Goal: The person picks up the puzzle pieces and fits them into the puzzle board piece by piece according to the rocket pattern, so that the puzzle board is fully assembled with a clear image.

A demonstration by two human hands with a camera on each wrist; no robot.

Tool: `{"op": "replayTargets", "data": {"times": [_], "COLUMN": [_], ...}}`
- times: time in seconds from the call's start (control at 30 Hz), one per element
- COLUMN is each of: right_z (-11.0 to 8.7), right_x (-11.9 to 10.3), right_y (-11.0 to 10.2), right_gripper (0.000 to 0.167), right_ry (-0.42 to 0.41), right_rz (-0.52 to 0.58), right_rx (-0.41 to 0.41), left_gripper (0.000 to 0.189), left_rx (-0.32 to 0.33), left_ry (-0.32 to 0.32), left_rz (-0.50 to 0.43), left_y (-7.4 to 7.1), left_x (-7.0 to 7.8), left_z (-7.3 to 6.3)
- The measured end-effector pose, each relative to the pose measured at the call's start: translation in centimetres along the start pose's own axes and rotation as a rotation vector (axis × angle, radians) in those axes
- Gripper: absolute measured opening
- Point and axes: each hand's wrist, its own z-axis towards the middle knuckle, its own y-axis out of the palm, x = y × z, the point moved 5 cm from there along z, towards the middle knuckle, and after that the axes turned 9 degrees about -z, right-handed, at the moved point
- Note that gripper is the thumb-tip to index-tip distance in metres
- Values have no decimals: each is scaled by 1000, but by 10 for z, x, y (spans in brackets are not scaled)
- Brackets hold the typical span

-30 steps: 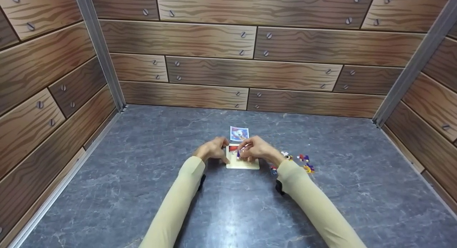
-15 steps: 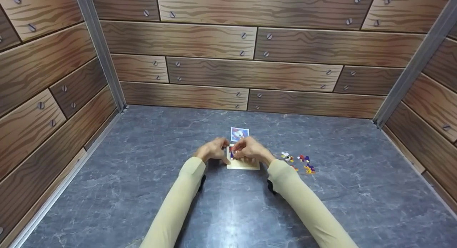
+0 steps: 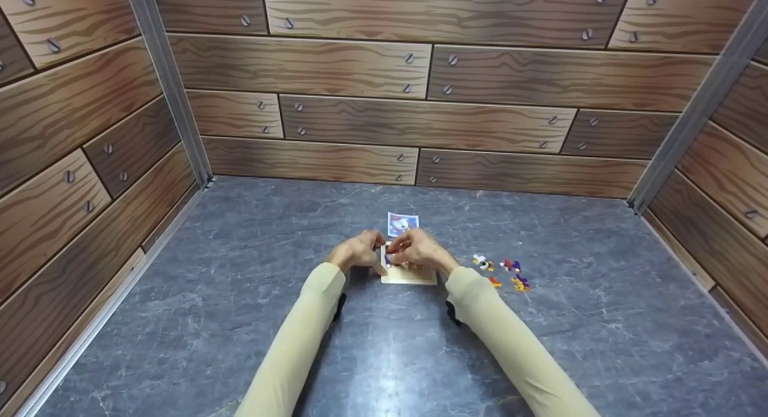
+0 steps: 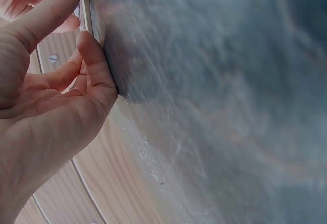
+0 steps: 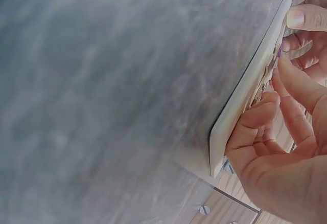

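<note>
A cream puzzle board (image 3: 414,278) lies flat on the table, partly hidden under both hands. At its left edge, my left hand (image 3: 360,251) holds the board with the thumb near the front and the fingers near the far corner. Over the board's left part, my right hand (image 3: 420,249) pinches a small purple jigsaw piece (image 3: 387,260) between thumb and fingertips. The right wrist view shows only a purple sliver of that piece at the fingertips, low against the board (image 5: 245,93). In the left wrist view the left thumb (image 4: 51,14) presses the board's edge.
Right of the board lie several loose jigsaw pieces: a white one (image 3: 482,263), a red and purple one (image 3: 511,265), a yellow and purple one (image 3: 520,282). A picture card (image 3: 402,224) lies just behind the board. Wood-patterned walls (image 3: 420,123) enclose the grey table (image 3: 240,285).
My right hand has moved left across the board with the jigsaw piece, lowering it at the left side. The left hand has stayed at the board's edge.
</note>
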Motion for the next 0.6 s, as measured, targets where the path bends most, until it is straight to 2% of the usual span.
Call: {"op": "replayTargets", "data": {"times": [0.27, 0.43, 0.6], "right_z": [-2, -3, -3], "right_x": [4, 3, 2], "right_y": [-2, -2, -1], "right_gripper": [43, 40, 36], "right_ry": [-28, -30, -18], "right_rz": [-61, -103, -79], "right_rx": [-82, -86, -87], "left_gripper": [64, 65, 65], "left_rx": [0, -9, -5], "left_ry": [12, 25, 37], "left_rz": [0, 4, 6], "left_y": [0, 0, 0], "left_x": [0, 1, 1], "left_z": [1, 0, -1]}}
